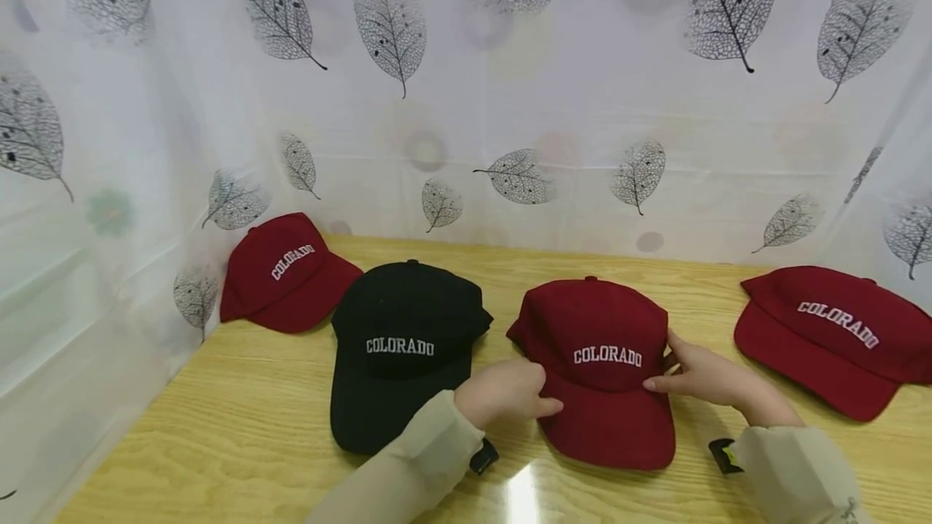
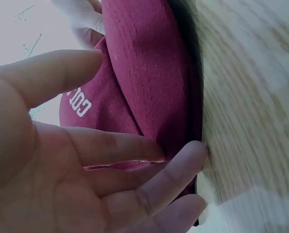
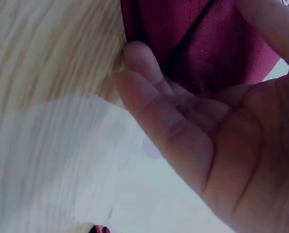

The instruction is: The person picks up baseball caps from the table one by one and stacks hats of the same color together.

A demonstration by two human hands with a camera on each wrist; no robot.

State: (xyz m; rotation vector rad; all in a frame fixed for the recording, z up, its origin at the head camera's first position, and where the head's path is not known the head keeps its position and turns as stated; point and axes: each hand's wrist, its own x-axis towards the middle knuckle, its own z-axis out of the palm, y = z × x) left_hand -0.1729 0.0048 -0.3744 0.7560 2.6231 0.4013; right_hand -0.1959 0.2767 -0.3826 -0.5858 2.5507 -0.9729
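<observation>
A red baseball cap with white COLORADO lettering lies on the wooden table, its brim toward me. At the cap's left side, by the brim, is my left hand; in the left wrist view its loosely extended fingers touch the cap's edge. On the opposite side my right hand has its thumb by the front panel and its fingers along the side. The right wrist view shows these fingers relaxed against the red cloth, low near the tabletop. A black COLORADO cap sits just left of the red one.
Another red cap stands at the back left, partly behind the black cap. On the right lies a further red cap, turned at an angle. A white leaf-print curtain borders the wooden table at the back and left.
</observation>
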